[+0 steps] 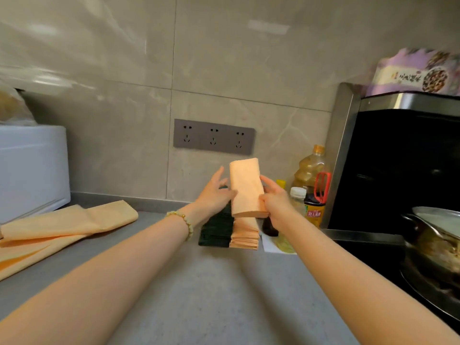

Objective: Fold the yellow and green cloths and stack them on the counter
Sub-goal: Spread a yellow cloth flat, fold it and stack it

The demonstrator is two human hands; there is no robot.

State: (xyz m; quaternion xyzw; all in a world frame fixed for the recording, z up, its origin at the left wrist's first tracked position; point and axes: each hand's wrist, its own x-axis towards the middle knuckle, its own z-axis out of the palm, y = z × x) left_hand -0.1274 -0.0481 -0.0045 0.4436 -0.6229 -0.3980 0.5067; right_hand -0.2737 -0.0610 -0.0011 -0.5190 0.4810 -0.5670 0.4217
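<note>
We hold the folded yellow cloth upright just above the yellow stack and green stack at twelve o'clock on the desk, our right hand pinching its right edge, our left hand touching its left edge with straight fingers, unfolded yellow cloths at nine o'clock.

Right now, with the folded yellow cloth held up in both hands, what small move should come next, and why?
Probably lower the folded yellow cloth onto the yellow stack on the counter. It looks fully folded, the right hand grips its edge, the left hand touches it, and that stack sits just below, beside the green stack.
</note>
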